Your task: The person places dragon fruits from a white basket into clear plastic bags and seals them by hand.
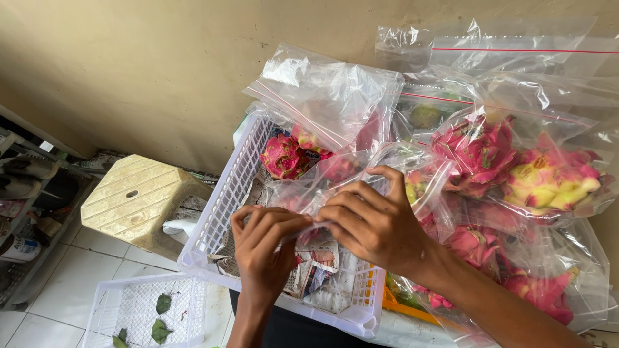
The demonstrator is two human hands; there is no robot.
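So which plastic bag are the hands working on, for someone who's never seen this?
Start at the white slatted crate by the wall. Above its paper-lined middle, both hands pinch one clear bag. Unlike the filled bags to the right, it is held up.

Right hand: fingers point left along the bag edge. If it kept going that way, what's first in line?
The left hand. The right hand pinches the clear plastic bag with fingertips aimed left, nearly touching the left hand's fingers. Past that lies the white basket wall, though depth is unclear.

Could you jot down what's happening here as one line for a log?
left hand: pinching clear bag edge | right hand: gripping same bag | below: white basket lined with newspaper
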